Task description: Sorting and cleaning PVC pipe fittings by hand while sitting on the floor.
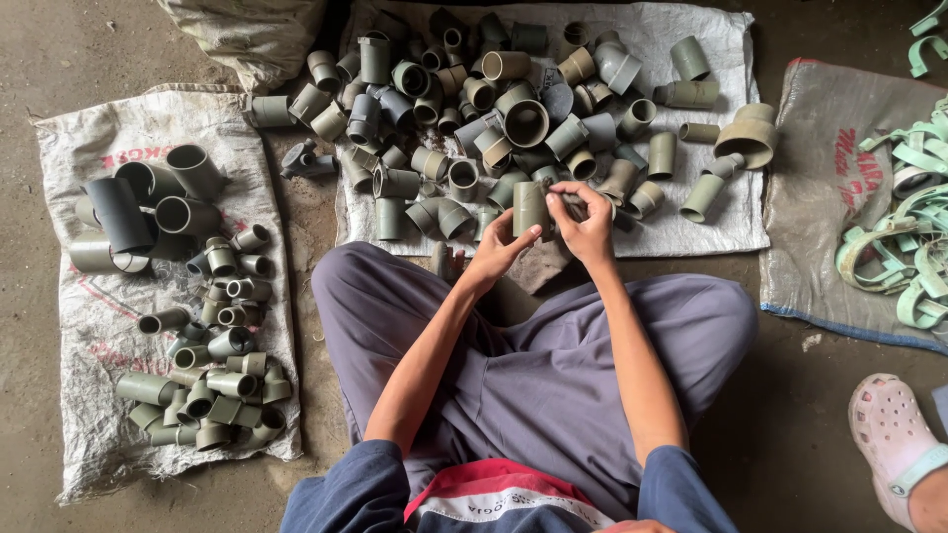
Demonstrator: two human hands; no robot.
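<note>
My left hand (501, 249) grips a short grey-green pipe fitting (529, 206) held upright in front of me. My right hand (585, 219) closes its fingers on the right side and top of the same fitting. Both hands hover over the near edge of a white sack (691, 229) spread on the floor, which carries a big heap of grey and olive pipe fittings (494, 118). I sit cross-legged in grey trousers (553, 375).
A second white sack (89, 326) at the left bears sorted fittings, large ones (148, 212) at the top and small ones (212, 365) below. At the right a grey sack (829, 197) holds pale green clips (908, 247). Another person's foot in a pink clog (894, 439) is at the lower right.
</note>
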